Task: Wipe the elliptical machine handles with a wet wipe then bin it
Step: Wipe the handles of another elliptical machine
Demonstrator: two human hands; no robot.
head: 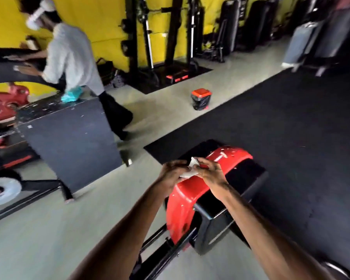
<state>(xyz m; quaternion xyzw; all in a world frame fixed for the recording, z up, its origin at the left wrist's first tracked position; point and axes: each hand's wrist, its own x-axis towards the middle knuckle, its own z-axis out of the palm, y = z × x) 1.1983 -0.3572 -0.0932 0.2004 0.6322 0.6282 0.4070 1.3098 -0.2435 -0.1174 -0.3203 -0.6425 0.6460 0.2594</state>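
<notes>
A white wet wipe [190,173] is held between both hands in front of me. My left hand [173,173] grips its left side and my right hand [209,172] pinches its right side, fingers curled. Below the hands is the red and black housing of the elliptical machine [182,203]; its handles are out of view. A small bin [200,99] with a red lid and a black liner stands on the pale floor farther ahead.
Another person in a grey top [73,57] bends over equipment at the left. A dark box [69,142] stands left of me. Black rubber mats [291,122] cover the right floor. Racks and benches line the yellow back wall [101,21].
</notes>
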